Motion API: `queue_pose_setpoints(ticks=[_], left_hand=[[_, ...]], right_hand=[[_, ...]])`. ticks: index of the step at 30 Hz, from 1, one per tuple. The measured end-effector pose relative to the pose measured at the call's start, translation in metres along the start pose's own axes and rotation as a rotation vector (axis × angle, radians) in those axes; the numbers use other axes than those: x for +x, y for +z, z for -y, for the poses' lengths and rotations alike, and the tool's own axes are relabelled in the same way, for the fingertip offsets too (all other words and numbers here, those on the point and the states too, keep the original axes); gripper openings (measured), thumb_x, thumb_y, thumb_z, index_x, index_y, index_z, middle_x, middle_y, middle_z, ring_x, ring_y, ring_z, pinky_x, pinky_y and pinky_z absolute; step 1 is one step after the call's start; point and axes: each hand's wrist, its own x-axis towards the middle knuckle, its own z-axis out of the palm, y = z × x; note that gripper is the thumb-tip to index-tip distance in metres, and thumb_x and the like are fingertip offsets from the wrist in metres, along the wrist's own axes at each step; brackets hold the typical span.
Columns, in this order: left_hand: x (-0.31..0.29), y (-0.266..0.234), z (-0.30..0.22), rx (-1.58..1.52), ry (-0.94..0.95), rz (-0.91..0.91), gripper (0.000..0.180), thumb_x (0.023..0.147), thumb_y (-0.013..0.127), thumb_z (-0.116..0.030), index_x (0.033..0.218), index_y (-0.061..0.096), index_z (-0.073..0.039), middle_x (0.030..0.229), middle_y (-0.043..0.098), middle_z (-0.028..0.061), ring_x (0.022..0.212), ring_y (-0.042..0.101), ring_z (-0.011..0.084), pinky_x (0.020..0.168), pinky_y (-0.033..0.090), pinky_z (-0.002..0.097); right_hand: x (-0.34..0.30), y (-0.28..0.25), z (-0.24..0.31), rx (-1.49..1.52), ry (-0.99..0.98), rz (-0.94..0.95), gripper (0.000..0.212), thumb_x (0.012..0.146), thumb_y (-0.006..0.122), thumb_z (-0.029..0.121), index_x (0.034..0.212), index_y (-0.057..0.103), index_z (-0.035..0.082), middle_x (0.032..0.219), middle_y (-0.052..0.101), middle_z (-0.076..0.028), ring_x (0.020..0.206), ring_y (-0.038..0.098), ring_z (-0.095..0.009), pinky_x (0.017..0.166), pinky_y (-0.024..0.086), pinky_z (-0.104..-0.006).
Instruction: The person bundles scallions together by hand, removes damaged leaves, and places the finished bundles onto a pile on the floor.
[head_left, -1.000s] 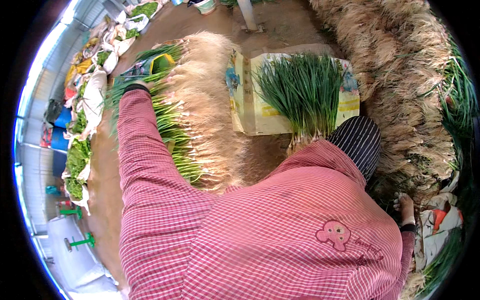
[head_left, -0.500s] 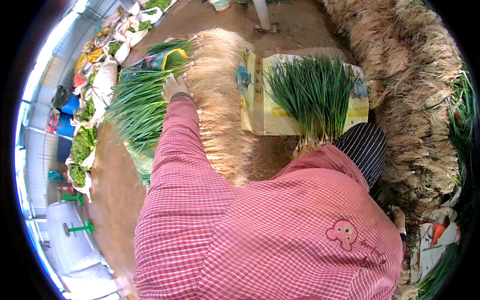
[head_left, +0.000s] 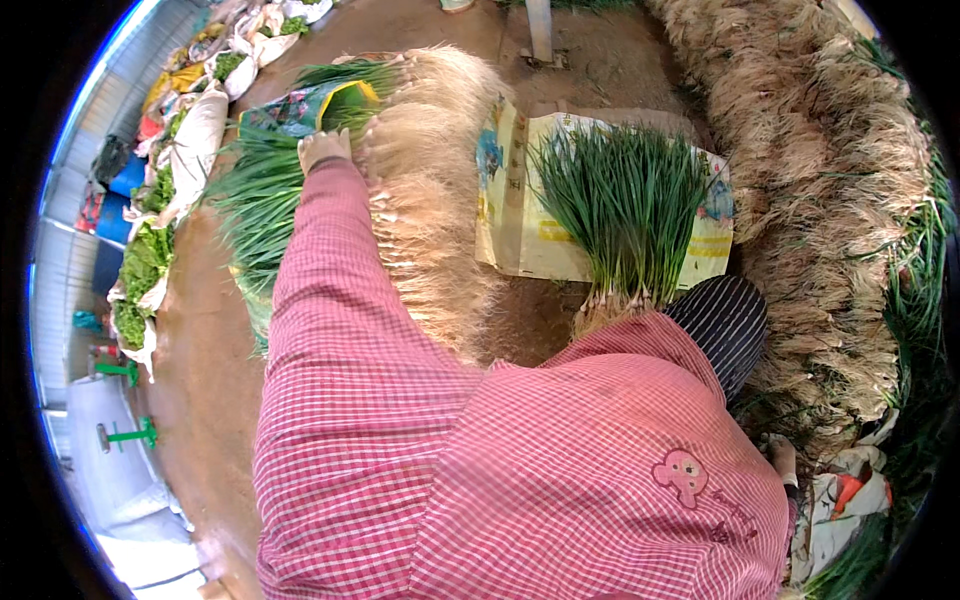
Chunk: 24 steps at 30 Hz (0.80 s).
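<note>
My left hand (head_left: 325, 150), in a pale glove, reaches out and rests on the green leaves of a long pile of green onions (head_left: 255, 190). Its fingers look spread over the leaves. The pile's hairy tan roots (head_left: 435, 200) face right. A separate fanned bunch of green onions (head_left: 625, 205) lies on a flattened yellow and white sack (head_left: 510, 225), its white root ends towards me. Low at my right side, partly hidden by my body, my right hand (head_left: 782, 460) shows beside the root stacks; its fingers cannot be made out.
Tall stacks of green onions with tan roots (head_left: 800, 200) line the right side. White sacks (head_left: 195, 150) and leafy greens (head_left: 148, 265) stand along the left wall, with blue barrels (head_left: 112, 220). A post (head_left: 540, 32) rises at the back. Green-handled equipment (head_left: 130, 435) stands lower left.
My left hand has moved left, away from the root edge and further onto the leaves. The whole view has shifted slightly. The bunch on the sack lies as before.
</note>
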Motion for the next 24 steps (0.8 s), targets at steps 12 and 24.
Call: queue_pose_setpoints(ticks=[12, 24], left_hand=[[0.011, -0.051, -0.025, -0.031, -0.351, 0.15, 0.103, 0.076, 0.062, -0.068, 0.154, 0.01, -0.027, 0.161, 0.005, 0.0072, 0.147, 0.011, 0.0342, 0.116, 0.014, 0.0547], [0.004, -0.045, -0.13, -0.736, 0.783, -0.06, 0.019, 0.088, 0.058, -0.016, 0.103, 0.068, -0.011, 0.102, 0.068, 0.0156, 0.097, 0.065, 0.0308, 0.084, 0.05, 0.0382]], right_hand=[[-0.044, 0.012, 0.037, -0.4, 0.031, -0.095, 0.048, 0.093, 0.053, 0.032, 0.122, 0.056, -0.006, 0.125, 0.058, -0.025, 0.115, 0.054, -0.04, 0.096, 0.044, -0.0451], [-0.048, 0.026, 0.032, -0.396, 0.068, -0.065, 0.043, 0.094, 0.053, 0.024, 0.126, 0.055, -0.004, 0.125, 0.059, -0.024, 0.114, 0.056, -0.04, 0.094, 0.046, -0.0428]])
